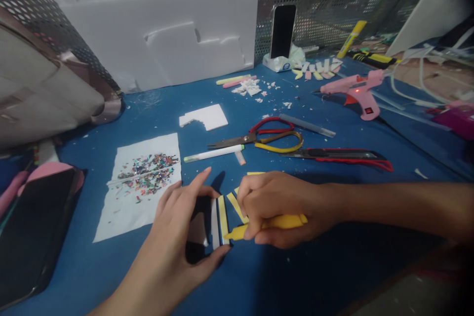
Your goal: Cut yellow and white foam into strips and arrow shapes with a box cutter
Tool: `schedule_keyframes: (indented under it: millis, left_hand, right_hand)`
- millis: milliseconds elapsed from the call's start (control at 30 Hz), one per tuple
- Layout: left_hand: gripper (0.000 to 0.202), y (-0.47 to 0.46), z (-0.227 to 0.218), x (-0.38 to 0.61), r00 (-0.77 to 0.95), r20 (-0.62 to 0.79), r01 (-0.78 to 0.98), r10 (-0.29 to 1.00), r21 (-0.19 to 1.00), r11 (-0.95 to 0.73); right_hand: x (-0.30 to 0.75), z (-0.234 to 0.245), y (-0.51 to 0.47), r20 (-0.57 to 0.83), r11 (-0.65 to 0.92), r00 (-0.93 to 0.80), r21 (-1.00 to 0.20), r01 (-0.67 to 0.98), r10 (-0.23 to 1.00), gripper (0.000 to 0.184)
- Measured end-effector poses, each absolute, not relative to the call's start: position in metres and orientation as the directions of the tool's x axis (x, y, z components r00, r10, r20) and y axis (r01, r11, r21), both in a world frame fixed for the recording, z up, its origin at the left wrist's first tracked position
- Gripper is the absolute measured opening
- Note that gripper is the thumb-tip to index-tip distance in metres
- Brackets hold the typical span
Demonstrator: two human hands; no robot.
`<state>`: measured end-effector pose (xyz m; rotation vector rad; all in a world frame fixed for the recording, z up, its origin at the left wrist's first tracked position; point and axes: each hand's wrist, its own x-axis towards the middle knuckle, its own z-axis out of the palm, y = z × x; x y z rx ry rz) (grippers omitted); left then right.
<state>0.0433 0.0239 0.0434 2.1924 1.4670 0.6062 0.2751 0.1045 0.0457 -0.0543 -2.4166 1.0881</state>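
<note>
My right hand is closed around a yellow highlighter. The pen's tip rests on the lower end of a narrow strip, yellow on top with a white edge. My left hand arches over the table, thumb at the strip's near end and a finger at its far end, bracing it between them; the index finger is raised. Beside it, under the left palm, lies a plain white strip in dark shadow. More yellow strips lie by my right hand's fingers, which partly cover them.
Beyond my hands lie a white pen, scissors and a red-and-black cutter knife. A pink glue gun stands right, its light on. Glittery bits cover a paper sheet. A phone lies left; another stands behind.
</note>
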Motion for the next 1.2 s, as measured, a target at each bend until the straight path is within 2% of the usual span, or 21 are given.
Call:
schedule_keyframes:
  millis: [433, 933, 1200]
  left_hand:
    - [0.082, 0.02, 0.043, 0.0398, 0.401, 0.135, 0.737, 0.906, 0.54, -0.407]
    - [0.078, 0.0203, 0.0452, 0.0413, 0.391, 0.129, 0.738, 0.911, 0.548, -0.394]
    - [0.078, 0.0187, 0.0428, 0.0392, 0.383, 0.147, 0.732, 0.912, 0.554, -0.396]
  right_hand:
    - [0.2763, 0.0472, 0.1054, 0.395, 0.671, -0.902, -0.718, -0.186, 0.172, 0.009]
    - [0.2758, 0.0465, 0.1058, 0.41, 0.664, -0.899, -0.717, -0.213, 0.153, 0.012]
    - [0.2775, 0.0499, 0.1055, 0.388, 0.653, -0.88, -0.747, -0.124, 0.276, 0.011]
